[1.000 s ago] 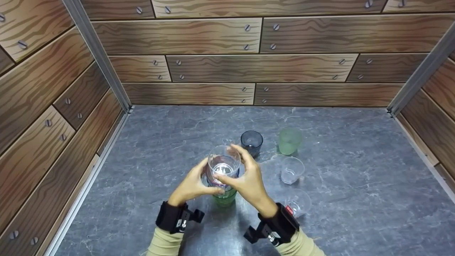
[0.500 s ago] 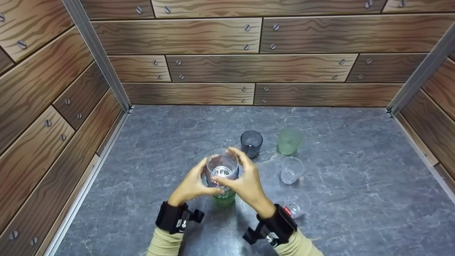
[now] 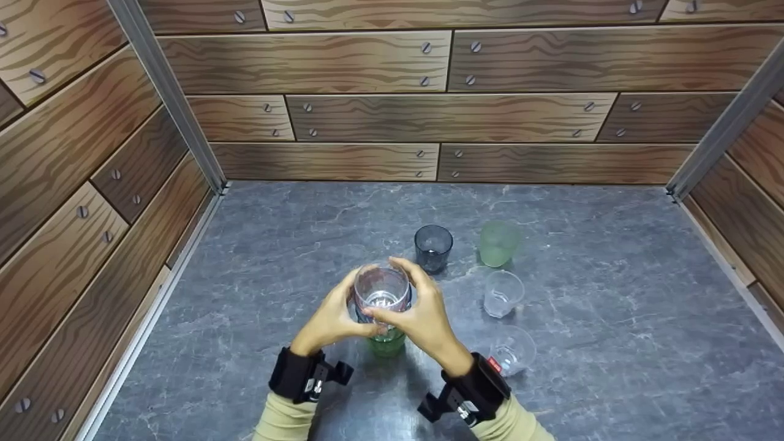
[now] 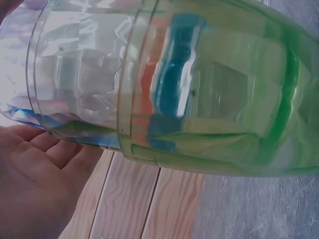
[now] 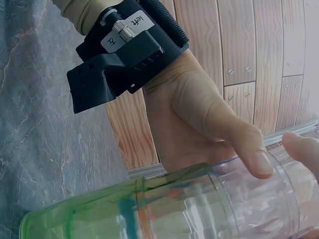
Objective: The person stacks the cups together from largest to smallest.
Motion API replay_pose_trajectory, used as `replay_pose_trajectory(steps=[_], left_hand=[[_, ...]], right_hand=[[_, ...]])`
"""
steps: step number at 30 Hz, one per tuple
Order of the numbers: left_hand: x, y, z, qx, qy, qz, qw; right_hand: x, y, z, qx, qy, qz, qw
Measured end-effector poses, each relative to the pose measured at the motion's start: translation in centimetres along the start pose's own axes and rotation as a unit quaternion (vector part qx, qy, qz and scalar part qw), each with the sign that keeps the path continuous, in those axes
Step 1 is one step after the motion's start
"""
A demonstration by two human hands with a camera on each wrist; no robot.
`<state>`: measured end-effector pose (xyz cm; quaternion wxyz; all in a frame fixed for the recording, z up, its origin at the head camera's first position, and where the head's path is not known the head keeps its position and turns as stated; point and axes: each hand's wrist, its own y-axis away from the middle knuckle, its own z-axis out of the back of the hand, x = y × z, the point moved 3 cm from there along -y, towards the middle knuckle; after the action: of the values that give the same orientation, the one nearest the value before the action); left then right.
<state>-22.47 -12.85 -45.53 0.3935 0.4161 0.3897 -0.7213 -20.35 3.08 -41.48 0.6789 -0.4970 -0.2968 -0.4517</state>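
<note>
A stack of nested cups stands upright on the table, with a green transparent cup at the bottom and clear ones above it. My left hand grips the upper part of the stack from the left, its thumb across the near side. From the right, my right hand holds the topmost clear cup, thumb at the near side and fingers round the far rim. Blue and orange bands show through the green cup's wall in the left wrist view. The left thumb lies along the clear wall in the right wrist view.
Right of the stack stand a dark grey cup, a frosted green cup and two clear cups, one behind the other. Wood-patterned walls enclose the grey marbled table.
The topmost clear cup has sunk lower into the stack, with my right hand moving slightly down with it. My left hand has stayed in place, and the other cups have not moved.
</note>
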Motion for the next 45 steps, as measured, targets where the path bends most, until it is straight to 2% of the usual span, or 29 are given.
replay_pose_trajectory(steps=[7, 12, 17, 30, 40, 45], left_hand=[[-0.2, 0.0, 0.0, -0.012, 0.008, -0.005, 0.9999], [-0.5, -0.1, -0.1, -0.013, 0.006, -0.028, 0.9995], [-0.7, -0.1, -0.2, -0.015, 0.032, -0.048, 0.9982], [-1.0, -0.2, -0.6, -0.039, 0.086, -0.054, 0.9941], [-0.8, -0.5, -0.6, -0.036, 0.088, -0.080, 0.9923], [-0.9, -0.5, -0.7, -0.035, 0.085, -0.093, 0.9915]], right_hand=[[-0.1, 0.0, 0.1, 0.011, 0.009, 0.001, 1.000], [-0.2, 0.1, 0.1, 0.022, 0.012, 0.006, 1.000], [-0.4, 0.3, 0.1, 0.026, 0.011, 0.005, 1.000], [-0.6, 0.5, 0.6, 0.036, -0.038, -0.007, 0.999], [-0.6, 0.0, 1.2, 0.016, -0.057, 0.014, 0.998], [-0.7, -0.1, 1.3, 0.001, -0.058, 0.008, 0.998]])
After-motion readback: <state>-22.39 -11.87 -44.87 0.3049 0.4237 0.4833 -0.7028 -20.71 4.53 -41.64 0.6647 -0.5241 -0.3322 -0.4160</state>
